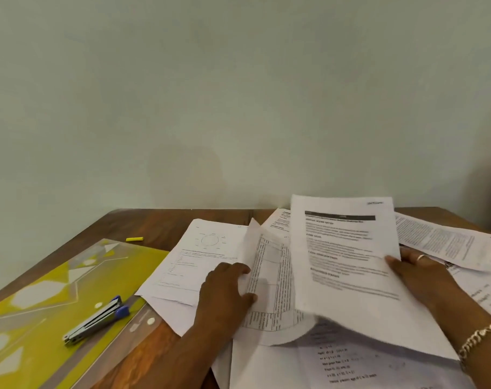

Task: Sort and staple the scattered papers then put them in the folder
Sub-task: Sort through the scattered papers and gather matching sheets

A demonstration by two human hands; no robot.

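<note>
The right hand (424, 276) pinches a printed sheet (348, 256) lifted to read; the left hand (227, 287) pinches a table sheet (269, 276). Near the table's left edge, the stapler (97, 321) waits on the folder (42, 299).

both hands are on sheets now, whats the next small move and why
Probably bring the raised page in the right hand onto the table-printed sheet that the left hand is lifting, edges squared. Papers lie scattered and unstapled, and the stapler rests untouched on the yellow folder.
</note>
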